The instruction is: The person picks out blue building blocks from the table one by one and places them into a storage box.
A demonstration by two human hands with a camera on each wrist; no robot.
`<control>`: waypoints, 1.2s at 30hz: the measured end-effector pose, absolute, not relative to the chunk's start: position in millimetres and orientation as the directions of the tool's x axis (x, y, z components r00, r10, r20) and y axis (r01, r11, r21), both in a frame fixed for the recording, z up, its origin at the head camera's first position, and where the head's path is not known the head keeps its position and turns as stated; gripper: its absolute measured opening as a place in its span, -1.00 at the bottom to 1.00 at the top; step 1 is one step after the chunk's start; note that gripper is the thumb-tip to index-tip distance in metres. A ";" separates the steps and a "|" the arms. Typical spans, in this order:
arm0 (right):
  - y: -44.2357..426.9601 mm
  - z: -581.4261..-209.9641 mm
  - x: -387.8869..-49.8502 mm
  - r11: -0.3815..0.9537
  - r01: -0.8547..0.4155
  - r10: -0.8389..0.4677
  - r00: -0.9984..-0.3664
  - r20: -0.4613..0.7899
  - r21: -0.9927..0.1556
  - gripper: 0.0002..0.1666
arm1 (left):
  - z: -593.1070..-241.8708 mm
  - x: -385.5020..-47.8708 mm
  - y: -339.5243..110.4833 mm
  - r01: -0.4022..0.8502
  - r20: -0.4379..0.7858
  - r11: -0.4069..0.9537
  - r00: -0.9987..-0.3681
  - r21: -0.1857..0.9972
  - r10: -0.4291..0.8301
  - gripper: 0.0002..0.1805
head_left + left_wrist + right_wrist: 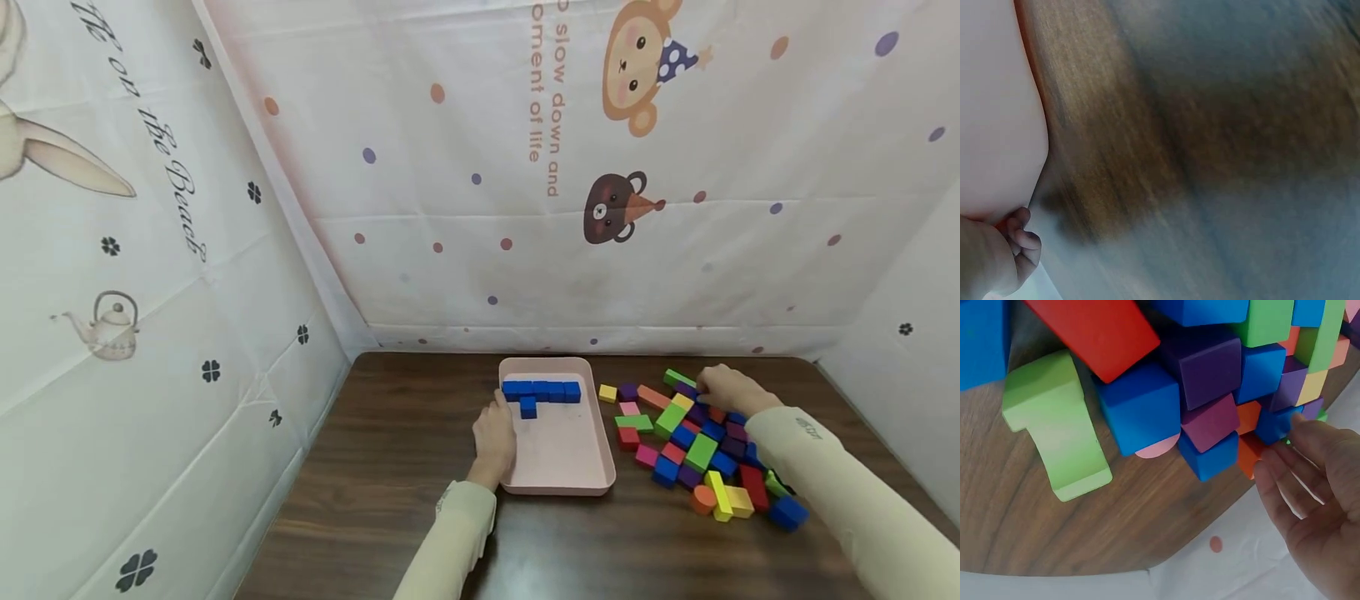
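At the left rim of the pink tray (558,454), my left hand (495,437) grips its edge; the left wrist view shows the hand (997,259) with curled fingers by the tray's side (1000,112). Inside the tray, several blue cubes (540,391) form a row near the far end, with one blue cube (528,407) just below it. My right hand (731,389) reaches over the far right of the block pile. In the right wrist view, this hand (1319,494) has relaxed fingers, its thumb against a blue cube (1274,425) and other fingertips near an orange block (1249,456).
Mixed coloured blocks lie right of the tray, among them a green block (701,452), a yellow bar (718,496), an orange cylinder (703,500) and a large blue block (788,512). Printed cloth (450,275) stands behind the dark wooden table (390,450).
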State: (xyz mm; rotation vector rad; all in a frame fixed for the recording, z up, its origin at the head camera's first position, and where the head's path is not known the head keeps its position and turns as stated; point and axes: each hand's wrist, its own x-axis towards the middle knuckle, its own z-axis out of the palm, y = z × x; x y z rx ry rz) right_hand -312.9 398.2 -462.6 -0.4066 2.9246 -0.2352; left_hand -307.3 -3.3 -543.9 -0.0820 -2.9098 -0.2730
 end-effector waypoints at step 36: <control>385.3 -454.2 -319.0 0.980 -0.116 -0.138 -0.982 -0.129 -0.161 -0.58 | -550.5 -311.5 1.2 0.055 0.228 0.980 -0.974 0.193 0.010 -0.29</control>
